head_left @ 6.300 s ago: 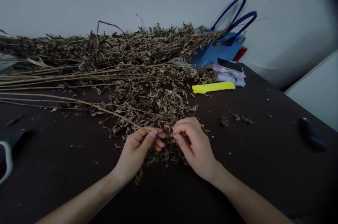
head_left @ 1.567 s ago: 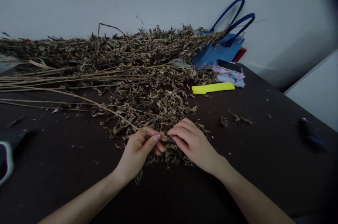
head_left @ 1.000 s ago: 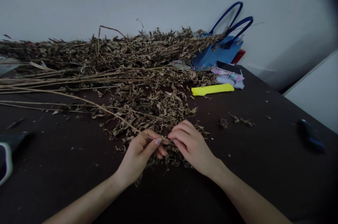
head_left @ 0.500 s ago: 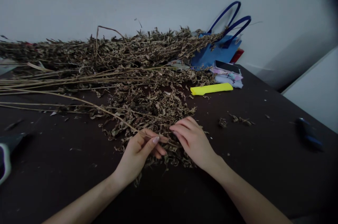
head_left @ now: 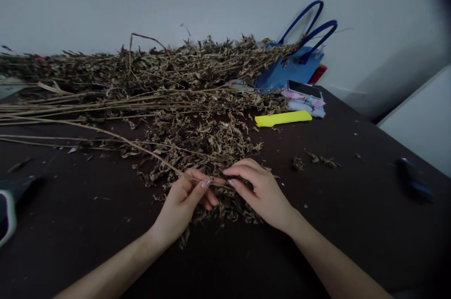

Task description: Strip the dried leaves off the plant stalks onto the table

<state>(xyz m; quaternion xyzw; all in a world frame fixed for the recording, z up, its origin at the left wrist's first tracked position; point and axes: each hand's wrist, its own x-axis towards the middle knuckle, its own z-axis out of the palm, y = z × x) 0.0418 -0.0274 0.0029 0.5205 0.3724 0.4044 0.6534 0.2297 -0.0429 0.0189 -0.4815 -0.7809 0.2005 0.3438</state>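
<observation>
1. One dark table (head_left: 334,242) is cut off by the lower and left edges of the view.
2. Its far side is covered by a heap of dried plants (head_left: 158,66), whose left end is cropped.
3. Loose dried leaves (head_left: 211,141) are piled nearer, partly hidden by the hands.
4. A blue bag (head_left: 289,71) is overlapped by the heap's leafy tips; its contents cannot be made out.
5. A thin stem (head_left: 141,145) is held slantwise over the pile; its far end is lost among other stalks at the left.
6. By the left hand (head_left: 186,199), the stem is pinched between thumb and fingers. The right hand (head_left: 262,191) is curled close to the tip; whether anything is gripped there cannot be told.
7. A white-rimmed object (head_left: 11,216) is cropped at the left edge.
8. A yellow strip (head_left: 283,119) is seen whole, near a phone (head_left: 305,88).
9. A dark, glossy object (head_left: 414,181) is too blurred to be identified.
</observation>
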